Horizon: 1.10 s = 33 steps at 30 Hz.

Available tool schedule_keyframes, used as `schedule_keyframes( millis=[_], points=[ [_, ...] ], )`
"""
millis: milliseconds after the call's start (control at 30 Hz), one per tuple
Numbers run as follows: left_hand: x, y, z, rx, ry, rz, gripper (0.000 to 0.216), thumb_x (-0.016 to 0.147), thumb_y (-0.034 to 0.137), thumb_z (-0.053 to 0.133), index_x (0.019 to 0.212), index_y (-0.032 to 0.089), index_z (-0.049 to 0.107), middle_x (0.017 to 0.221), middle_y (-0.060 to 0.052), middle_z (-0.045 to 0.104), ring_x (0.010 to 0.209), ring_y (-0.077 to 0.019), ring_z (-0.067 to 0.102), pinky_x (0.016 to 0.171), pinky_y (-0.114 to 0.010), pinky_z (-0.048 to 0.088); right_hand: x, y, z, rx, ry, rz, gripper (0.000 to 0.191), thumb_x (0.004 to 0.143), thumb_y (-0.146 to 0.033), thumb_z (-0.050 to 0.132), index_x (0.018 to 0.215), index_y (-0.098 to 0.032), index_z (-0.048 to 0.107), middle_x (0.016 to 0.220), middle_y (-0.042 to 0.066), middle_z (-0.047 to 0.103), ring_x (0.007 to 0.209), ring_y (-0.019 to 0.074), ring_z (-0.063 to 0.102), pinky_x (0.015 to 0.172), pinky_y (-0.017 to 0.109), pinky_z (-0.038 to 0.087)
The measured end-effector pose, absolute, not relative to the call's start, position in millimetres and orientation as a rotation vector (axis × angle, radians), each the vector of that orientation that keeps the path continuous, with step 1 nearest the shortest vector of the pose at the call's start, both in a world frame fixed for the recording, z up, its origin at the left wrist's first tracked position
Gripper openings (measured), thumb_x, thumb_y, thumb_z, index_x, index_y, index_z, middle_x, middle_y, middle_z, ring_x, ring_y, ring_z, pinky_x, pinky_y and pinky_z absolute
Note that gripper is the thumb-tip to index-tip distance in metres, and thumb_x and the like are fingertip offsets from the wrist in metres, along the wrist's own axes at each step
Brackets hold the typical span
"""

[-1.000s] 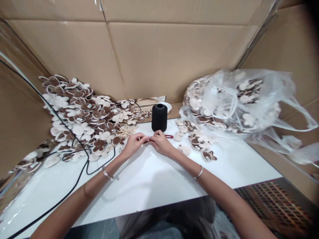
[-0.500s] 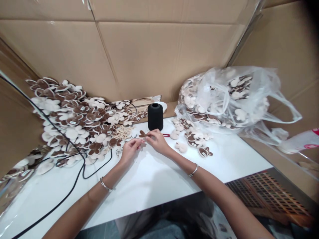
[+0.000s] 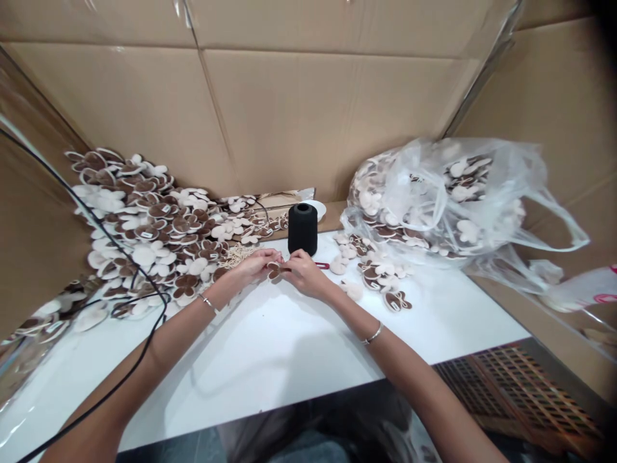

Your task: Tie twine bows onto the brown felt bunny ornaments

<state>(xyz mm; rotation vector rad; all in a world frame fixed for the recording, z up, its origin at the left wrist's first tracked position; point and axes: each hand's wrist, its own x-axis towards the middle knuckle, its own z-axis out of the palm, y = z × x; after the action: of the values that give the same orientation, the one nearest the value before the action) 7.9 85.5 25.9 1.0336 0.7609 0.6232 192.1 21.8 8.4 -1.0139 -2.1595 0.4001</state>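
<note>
My right hand (image 3: 307, 275) pinches a small brown plush piece with a pale edge (image 3: 274, 272), shaped like a rabbit's head, over the white table. Close against it, my left hand (image 3: 260, 262) has its thumb and fingertips pressed together at the top of the piece. Whatever lies between those fingertips is too small to make out. Right behind the hands stands a black cone of thread (image 3: 303, 229). A red tool (image 3: 322, 265), partly hidden by my right hand, lies beside it. Beyond my left wrist is a heap of cream cord pieces (image 3: 236, 254).
A big pile of brown and cream plush pieces (image 3: 147, 254) covers the left side. A clear plastic bag (image 3: 434, 193) full of them stands at the right, with loose ones (image 3: 398, 300) before it. A black cable (image 3: 144, 350) crosses the left. Cardboard walls (image 3: 308, 116) enclose the table.
My left hand has moved right and up, against the piece in my right hand. The piece has turned and now shows its pale edge. The view has shifted slightly.
</note>
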Motion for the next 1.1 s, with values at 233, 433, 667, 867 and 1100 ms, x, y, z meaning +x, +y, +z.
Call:
schedule_keyframes(
  millis=[233,433,667,867,1100],
  points=[
    [-1,86,49,1.996,0.765,0.598,0.033,0.082,0.041,0.066,0.061,0.015,0.066,0.08,-0.005,0.061,0.074,-0.0164,0.058,0.07,-0.027,0.045,194,22,6,-1.098,-2.233,0.173,0.018,0.094,-0.022,0.055,0.103,-0.019,0.07,0.083,0.007,0.062,0.092,0.0215,0.048,0.082,0.034,0.036],
    [-2,46,45,2.294,0.96,0.811,0.028,0.088,0.039,0.059,0.072,0.017,0.068,0.089,-0.006,0.053,0.088,-0.0201,0.053,0.083,-0.033,0.043,194,20,8,-1.204,-2.123,0.171,0.012,0.091,-0.021,0.059,0.091,-0.017,0.07,0.083,0.006,0.064,0.091,0.0213,0.05,0.081,0.034,0.035],
    [5,22,10,1.849,1.222,0.976,0.035,0.084,0.045,0.057,0.068,0.016,0.069,0.075,-0.005,0.053,0.075,-0.019,0.052,0.074,-0.032,0.042,190,17,10,-1.204,-1.874,0.321,0.009,0.089,-0.024,0.063,0.089,-0.019,0.07,0.084,0.005,0.062,0.09,0.0209,0.052,0.083,0.035,0.038],
    [8,46,0,1.588,1.085,0.873,0.028,0.069,0.043,0.065,0.07,0.015,0.064,0.065,-0.002,0.059,0.062,-0.0153,0.052,0.06,-0.026,0.039,193,16,7,-1.04,-1.869,0.532,0.013,0.09,-0.026,0.061,0.096,-0.02,0.07,0.088,0.005,0.061,0.092,0.0194,0.052,0.085,0.033,0.042],
    [8,72,33,1.97,1.022,0.808,0.026,0.078,0.035,0.059,0.06,0.016,0.061,0.069,-0.002,0.057,0.066,-0.0151,0.052,0.063,-0.026,0.04,200,14,11,-1.019,-2.149,0.344,0.016,0.094,-0.023,0.055,0.096,-0.02,0.07,0.083,0.006,0.062,0.093,0.021,0.047,0.085,0.034,0.038]
  ],
)
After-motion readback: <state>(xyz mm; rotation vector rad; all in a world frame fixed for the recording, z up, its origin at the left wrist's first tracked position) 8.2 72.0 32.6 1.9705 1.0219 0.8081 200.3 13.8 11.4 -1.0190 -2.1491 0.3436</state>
